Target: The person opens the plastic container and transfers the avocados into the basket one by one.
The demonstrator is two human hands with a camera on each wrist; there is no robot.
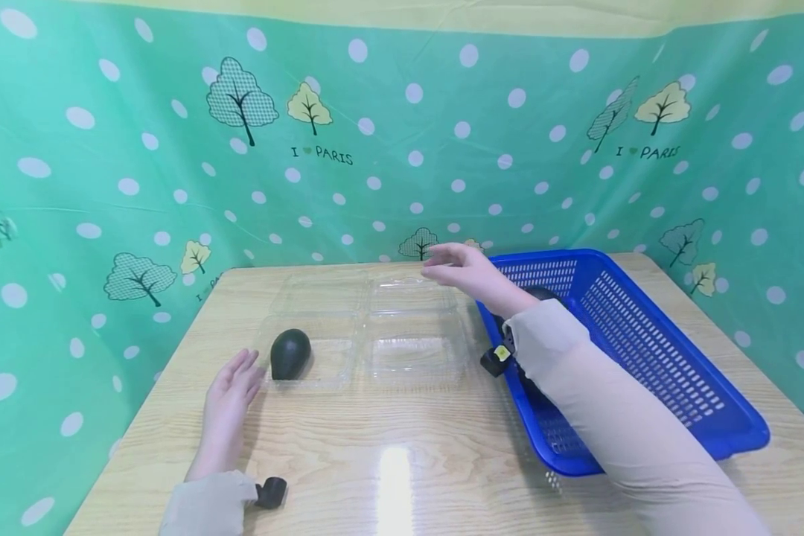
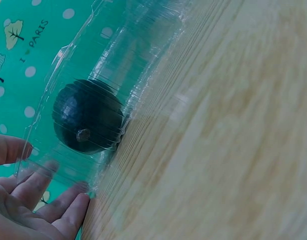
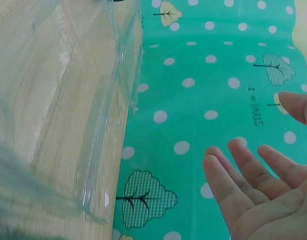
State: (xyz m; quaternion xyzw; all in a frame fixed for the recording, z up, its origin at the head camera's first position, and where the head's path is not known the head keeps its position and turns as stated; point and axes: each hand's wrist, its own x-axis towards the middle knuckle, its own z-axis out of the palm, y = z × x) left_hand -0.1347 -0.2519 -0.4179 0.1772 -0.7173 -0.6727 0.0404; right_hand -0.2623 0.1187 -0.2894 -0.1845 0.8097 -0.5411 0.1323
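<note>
A dark green avocado [image 1: 291,354] lies in the left clear plastic clamshell box [image 1: 335,365]; the left wrist view shows its stem end [image 2: 83,134] through the box wall. My left hand [image 1: 231,387] is at that box's left side, fingers extended and loosely spread, fingertips right at the plastic. A second clear clamshell box [image 1: 412,353] stands beside it on the right, its lid [image 1: 412,296] folded back. Over the back right of that lid, my right hand [image 1: 465,274] is raised with relaxed fingers and nothing in the palm [image 3: 273,210].
A blue slotted basket [image 1: 650,357] stands at the right, under my right forearm. Dark rounded items [image 1: 541,293] inside are partly hidden by the arm. The wooden table [image 1: 348,461] ends at a green dotted curtain [image 1: 388,149] behind the boxes.
</note>
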